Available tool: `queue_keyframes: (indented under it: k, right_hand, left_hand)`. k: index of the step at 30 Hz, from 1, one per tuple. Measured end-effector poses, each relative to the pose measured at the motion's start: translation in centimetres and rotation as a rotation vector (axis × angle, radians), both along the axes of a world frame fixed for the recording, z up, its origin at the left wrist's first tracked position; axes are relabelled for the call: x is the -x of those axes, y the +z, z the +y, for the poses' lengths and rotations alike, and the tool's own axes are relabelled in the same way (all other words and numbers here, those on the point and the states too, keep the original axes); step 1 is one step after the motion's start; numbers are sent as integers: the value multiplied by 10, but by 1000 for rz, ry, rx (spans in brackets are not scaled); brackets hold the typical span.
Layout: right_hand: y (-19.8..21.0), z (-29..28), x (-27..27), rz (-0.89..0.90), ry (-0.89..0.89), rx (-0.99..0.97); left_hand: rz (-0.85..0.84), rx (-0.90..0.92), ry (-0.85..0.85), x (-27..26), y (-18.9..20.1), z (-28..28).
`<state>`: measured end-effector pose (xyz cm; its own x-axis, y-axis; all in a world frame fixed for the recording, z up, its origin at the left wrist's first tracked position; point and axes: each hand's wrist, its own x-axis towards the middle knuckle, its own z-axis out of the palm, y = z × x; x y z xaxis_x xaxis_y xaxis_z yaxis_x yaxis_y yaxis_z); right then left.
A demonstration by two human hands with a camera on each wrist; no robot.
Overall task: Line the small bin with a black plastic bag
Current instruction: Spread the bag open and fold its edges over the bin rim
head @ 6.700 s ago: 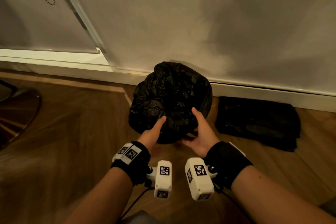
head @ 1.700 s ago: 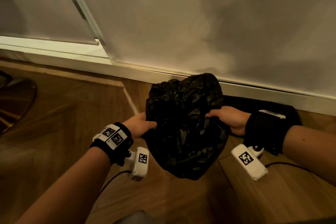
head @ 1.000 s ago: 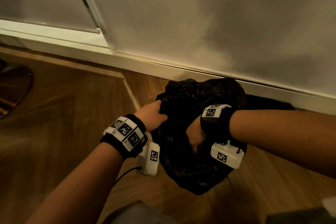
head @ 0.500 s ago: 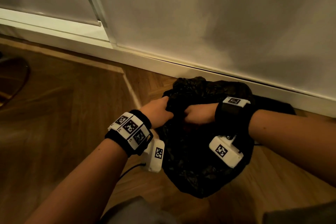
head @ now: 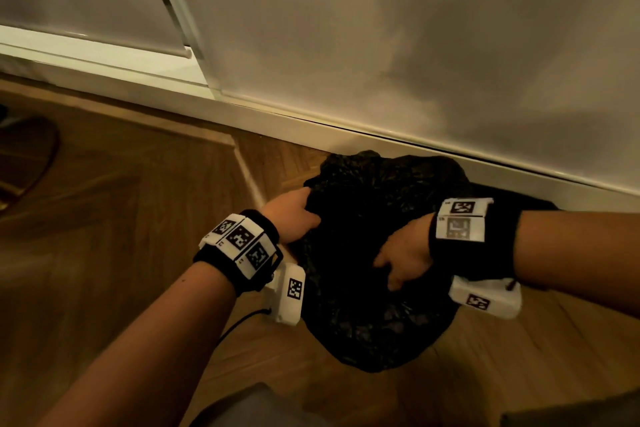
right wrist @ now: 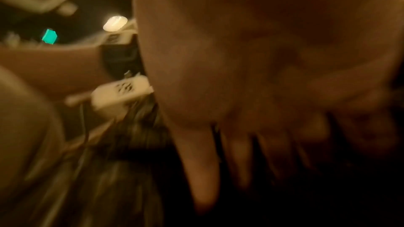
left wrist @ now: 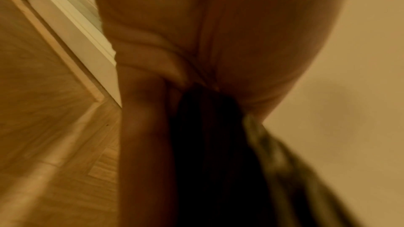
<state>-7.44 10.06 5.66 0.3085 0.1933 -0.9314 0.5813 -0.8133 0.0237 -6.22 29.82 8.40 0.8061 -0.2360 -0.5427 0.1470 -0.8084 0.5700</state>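
Note:
A crumpled black plastic bag point(head: 363, 322) sits on the wooden floor by the wall, and it hides the small bin completely. My left hand point(head: 294, 218) grips the bag's left top edge; in the left wrist view its fingers point(left wrist: 170, 75) curl round a bunch of black plastic point(left wrist: 207, 144). My right hand point(head: 398, 260) lies over the middle of the bag with straight, spread fingers. The right wrist view shows those fingers point(right wrist: 203, 170) reaching down against the dark plastic point(right wrist: 122, 187).
A flat stack of folded black bags point(head: 502, 198) lies on the floor behind my right forearm, against the white skirting board point(head: 381, 146). The wall stands close behind the bag. A dark curved object point(head: 27, 156) is at the left edge.
My right hand has left the bag's rim beside my left hand, dropped lower over the bag's middle, and its fingers have straightened. My left hand keeps its grip.

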Motion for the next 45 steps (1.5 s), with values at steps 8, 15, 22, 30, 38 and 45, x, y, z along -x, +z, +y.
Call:
queue_keyframes:
  k: [8,15,22,30,38,45]
  right_hand:
    - [53,-37,-36,-464,-447,-762]
    - [1,-91,-6,-280,-1146,-706]
    - [29,-115,-4,55,-1718,-800]
    - [19,-107,-21,334,-1875,-1040]
    - [4,-156,6,564,-1854,-779]
    - [-9,-131,-8,549,-1751,-842]
  left_hand:
    - [190,104,184,-7,-12,10]
    - [243,276,335,4,-28,14]
    - [355,474,517,4,-33,26]
    - [416,523,692,-24,-19,23]
    - [419,390,506,-22,-17,17]
    - [421,431,561,-23,-30,14]
